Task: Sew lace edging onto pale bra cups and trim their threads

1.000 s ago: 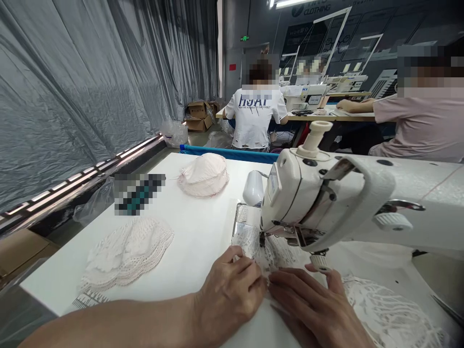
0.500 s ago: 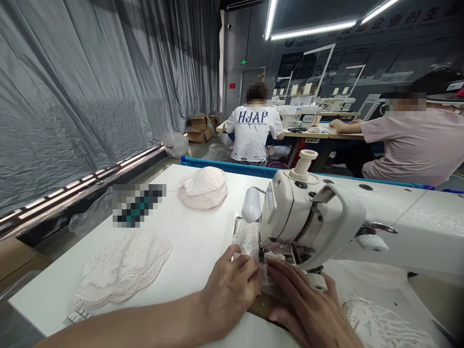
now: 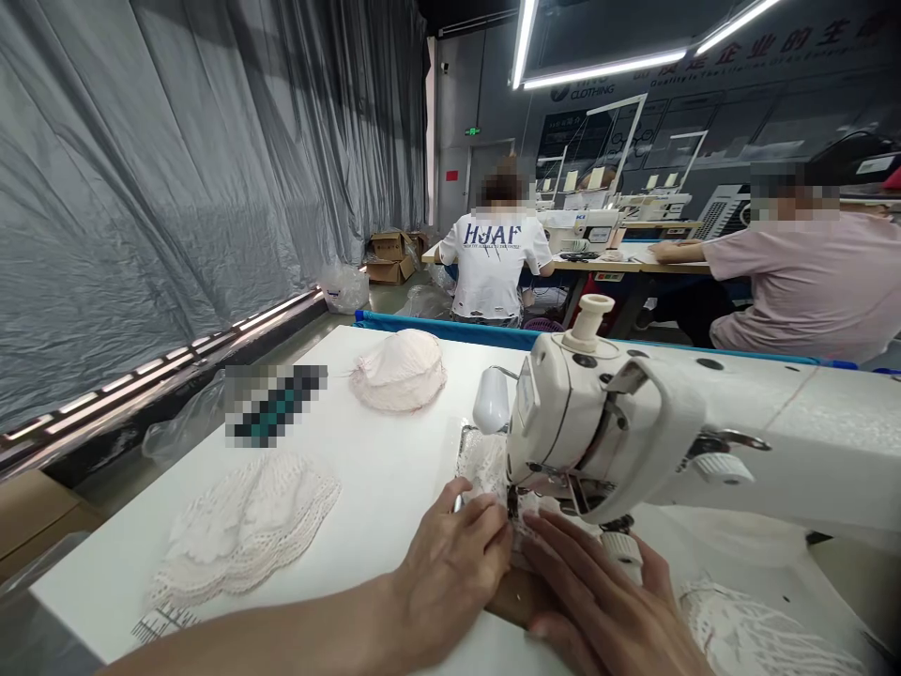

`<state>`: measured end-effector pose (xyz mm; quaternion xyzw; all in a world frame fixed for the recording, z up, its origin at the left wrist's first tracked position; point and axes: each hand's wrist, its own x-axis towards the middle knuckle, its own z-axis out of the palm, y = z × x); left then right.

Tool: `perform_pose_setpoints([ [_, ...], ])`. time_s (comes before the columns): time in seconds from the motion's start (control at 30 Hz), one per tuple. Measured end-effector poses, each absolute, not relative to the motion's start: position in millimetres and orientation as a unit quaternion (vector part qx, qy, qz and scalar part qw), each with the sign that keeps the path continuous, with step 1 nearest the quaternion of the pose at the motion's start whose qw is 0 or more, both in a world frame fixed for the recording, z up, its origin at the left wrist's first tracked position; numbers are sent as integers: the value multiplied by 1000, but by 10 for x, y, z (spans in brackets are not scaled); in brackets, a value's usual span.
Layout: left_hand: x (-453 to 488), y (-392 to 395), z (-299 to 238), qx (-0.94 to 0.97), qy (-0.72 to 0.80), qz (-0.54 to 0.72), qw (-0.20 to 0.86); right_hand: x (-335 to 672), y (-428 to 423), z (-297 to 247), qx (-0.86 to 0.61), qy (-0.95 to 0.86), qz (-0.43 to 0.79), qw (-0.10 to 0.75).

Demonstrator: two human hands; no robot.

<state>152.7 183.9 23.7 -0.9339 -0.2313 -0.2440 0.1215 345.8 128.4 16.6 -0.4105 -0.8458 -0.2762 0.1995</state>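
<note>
A strip of white lace [image 3: 483, 462] lies under the needle end of a white sewing machine [image 3: 563, 404]. My left hand [image 3: 454, 554] is just left of the needle, its bent fingers closed on the lace against the table. To the right of the needle my right hand [image 3: 605, 587] lies flat, fingers stretched over the lace beneath the machine head. Both hands hide much of the lace, and the stitch point is hard to make out. Between the hands shows a brown surface [image 3: 517, 596].
On the white table [image 3: 380, 488] are a lace stack [image 3: 246, 526] at left and a pale pink cup-shaped stack [image 3: 401, 371] farther back. More white lace [image 3: 753, 629] lies at right. Two people, one in a white shirt [image 3: 493, 258] and one in pink [image 3: 809, 272], sit beyond.
The view has shifted slightly, so the table and machine sit a little lower and farther right. Both hands stay beside the needle; slightly more lace shows by my right fingertips.
</note>
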Motion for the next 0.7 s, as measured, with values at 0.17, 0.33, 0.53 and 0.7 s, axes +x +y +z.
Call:
perform_pose_setpoints([
  [0.17, 1484, 1833, 218, -935, -232, -245, 113, 3390, 1227, 234, -411, -851, -252, 209],
  [0.33, 1483, 1815, 253, -934, -229, -249, 116, 3395, 1225, 228, -424, -846, -249, 205],
  [0.53, 1487, 1897, 253, -934, -241, -233, 126, 3461, 1236, 175, -450, -845, -211, 198],
  [0.7, 1584, 2086, 250, -928, -229, -224, 190, 3536, 1241, 92, -475, -833, -193, 208],
])
